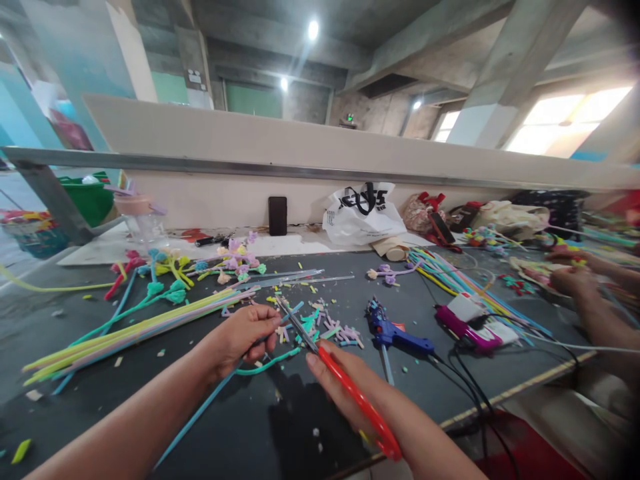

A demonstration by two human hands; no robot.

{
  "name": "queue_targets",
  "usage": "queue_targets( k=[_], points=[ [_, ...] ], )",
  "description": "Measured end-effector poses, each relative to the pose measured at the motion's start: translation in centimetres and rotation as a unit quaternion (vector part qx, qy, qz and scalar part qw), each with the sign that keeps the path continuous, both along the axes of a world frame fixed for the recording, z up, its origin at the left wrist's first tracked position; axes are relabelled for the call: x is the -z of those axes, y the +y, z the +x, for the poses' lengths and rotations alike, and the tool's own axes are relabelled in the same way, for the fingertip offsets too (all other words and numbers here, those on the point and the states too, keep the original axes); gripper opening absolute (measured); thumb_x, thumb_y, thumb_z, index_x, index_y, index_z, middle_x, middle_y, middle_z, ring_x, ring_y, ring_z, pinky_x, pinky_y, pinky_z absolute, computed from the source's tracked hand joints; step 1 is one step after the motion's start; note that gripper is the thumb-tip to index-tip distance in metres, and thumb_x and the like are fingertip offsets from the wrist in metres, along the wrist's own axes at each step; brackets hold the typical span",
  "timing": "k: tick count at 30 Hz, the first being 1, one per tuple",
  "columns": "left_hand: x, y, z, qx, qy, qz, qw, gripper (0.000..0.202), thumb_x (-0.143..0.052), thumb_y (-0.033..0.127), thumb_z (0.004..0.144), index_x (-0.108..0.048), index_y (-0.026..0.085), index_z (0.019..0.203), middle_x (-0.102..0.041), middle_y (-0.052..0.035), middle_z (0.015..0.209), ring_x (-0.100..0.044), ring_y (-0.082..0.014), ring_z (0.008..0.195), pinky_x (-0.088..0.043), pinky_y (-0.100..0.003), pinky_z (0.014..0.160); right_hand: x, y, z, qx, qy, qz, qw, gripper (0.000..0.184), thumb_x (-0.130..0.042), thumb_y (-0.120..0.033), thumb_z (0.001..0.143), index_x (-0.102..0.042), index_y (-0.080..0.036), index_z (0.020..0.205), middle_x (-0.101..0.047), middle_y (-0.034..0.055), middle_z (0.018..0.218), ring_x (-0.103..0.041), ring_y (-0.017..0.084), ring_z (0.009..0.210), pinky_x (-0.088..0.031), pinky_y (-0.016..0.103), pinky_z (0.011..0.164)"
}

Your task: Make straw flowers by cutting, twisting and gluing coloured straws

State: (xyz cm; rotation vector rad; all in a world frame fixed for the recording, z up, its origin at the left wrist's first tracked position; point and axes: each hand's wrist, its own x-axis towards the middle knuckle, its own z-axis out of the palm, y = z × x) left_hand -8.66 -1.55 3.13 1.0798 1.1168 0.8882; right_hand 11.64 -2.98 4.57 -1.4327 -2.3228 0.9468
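Pinched in my left hand (237,337) is a blue pipe cleaner (197,412), its long end trailing toward the table's near edge and its short tip sticking out past my fingers. My right hand (345,383) grips red-handled scissors (353,393), blades pointing away and lying across the tip of the pipe cleaner. Whether the blades are parted is hard to make out. Behind and under the blades are many short cut pieces (343,330) in lilac, teal and blue. A teal pipe cleaner (270,365) curves beneath my hands.
A blue glue gun (395,333) lies right of my hands, its cord near a purple power strip (467,331). Bundled long pipe cleaners (135,327) lie left. A phone (277,215) and white bag (365,217) stand behind. Another person's hands (575,277) work at the right.
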Motion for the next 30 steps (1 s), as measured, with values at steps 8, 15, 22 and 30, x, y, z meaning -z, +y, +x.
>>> queue_targets(
  k=[8, 15, 22, 30],
  points=[
    [0.4, 0.8, 0.6, 0.046, -0.008, -0.008, 0.999, 0.027, -0.056, 0.041, 0.073, -0.052, 0.016, 0.082, -0.052, 0.0057, 0.049, -0.028, -0.0002, 0.027, -0.014, -0.014, 0.031, 0.7, 0.4, 1.3, 0.034, 0.012, 0.022, 0.999, 0.026, -0.033, -0.044, 0.084, -0.042, -0.022, 0.074, -0.051, -0.0023, 0.060, -0.043, 0.011, 0.053, -0.033, 0.025, 0.052],
    [1.4, 0.3, 0.2, 0.046, -0.019, -0.017, 0.999, 0.024, -0.054, 0.038, 0.075, -0.054, 0.014, 0.078, -0.052, 0.0045, 0.048, -0.026, -0.0001, 0.027, -0.011, -0.015, 0.030, 0.5, -0.3, 1.3, 0.033, -0.019, 0.008, 0.999, 0.027, -0.034, -0.047, 0.084, -0.040, -0.022, 0.074, -0.049, -0.0044, 0.058, -0.040, 0.010, 0.050, -0.030, 0.023, 0.050],
    [0.6, -0.1, -0.2, 0.026, -0.006, -0.027, 0.999, 0.027, -0.056, 0.040, 0.073, -0.055, 0.014, 0.079, -0.052, 0.0050, 0.045, -0.025, 0.0003, 0.026, -0.009, -0.015, 0.031, 1.0, -0.3, 0.7, 0.034, -0.027, 0.023, 0.999, 0.027, -0.033, -0.048, 0.084, -0.039, -0.023, 0.074, -0.044, -0.0053, 0.053, -0.038, 0.010, 0.046, -0.028, 0.023, 0.048],
    [1.1, 0.1, -0.1, 0.024, -0.019, -0.017, 0.999, 0.026, -0.056, 0.040, 0.074, -0.056, 0.014, 0.078, -0.049, 0.0055, 0.043, -0.024, 0.0001, 0.026, -0.008, -0.015, 0.030, 0.6, -0.4, 0.8, 0.025, -0.034, 0.027, 0.999, 0.027, -0.030, -0.047, 0.084, -0.039, -0.023, 0.076, -0.050, -0.0031, 0.058, -0.042, 0.012, 0.050, -0.029, 0.024, 0.049]
  ],
)
